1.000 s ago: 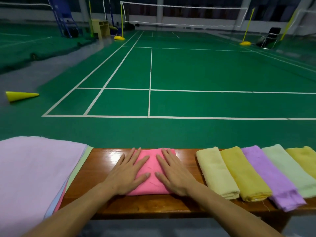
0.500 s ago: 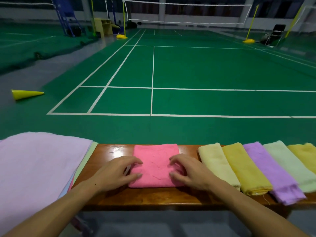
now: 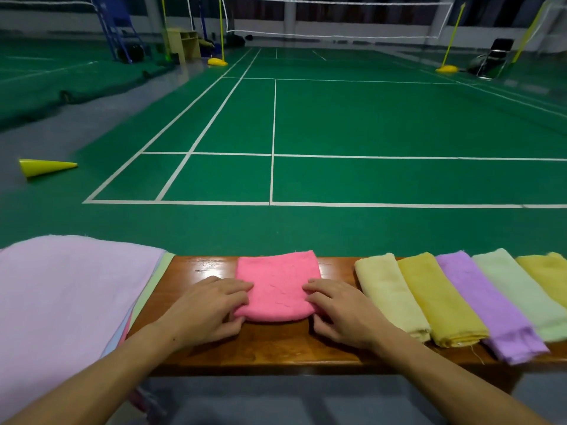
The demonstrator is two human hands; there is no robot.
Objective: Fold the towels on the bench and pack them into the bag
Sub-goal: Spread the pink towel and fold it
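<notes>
**Q:** Where is the towel you are working on?

**A:** The folded pink towel (image 3: 277,286) lies at the middle of the wooden bench (image 3: 276,348), its far edge at the bench's far side. My left hand (image 3: 205,308) has its left edge, fingers curled over the top and thumb tucked at the near corner. My right hand (image 3: 340,311) takes the right edge the same way, fingers bent onto the cloth, thumb low by the near corner. Both hands grip it; neither lies flat.

**Q:** And the rest of the towels?

**A:** To my right, a row of folded ones, side by side and touching: pale yellow (image 3: 389,296), mustard (image 3: 438,299), purple (image 3: 487,305), pale green (image 3: 518,289), and another yellow one (image 3: 546,271) cut off by the frame. The purple towel's near end hangs past the bench edge. To my left, a stack of unfolded towels (image 3: 61,308) drapes over the bench end, lilac on top, with green, blue and pink edges showing beneath.

**Q:** The bag?

**A:** I cannot tell where it is from here.

**Q:** What lies beyond the bench?

**A:** A green badminton court (image 3: 368,124) with white lines, a net (image 3: 337,18) across the far end on yellow posts, a yellow cone (image 3: 44,167) tipped on its side at left, and a dark chair (image 3: 494,56) at far right.
</notes>
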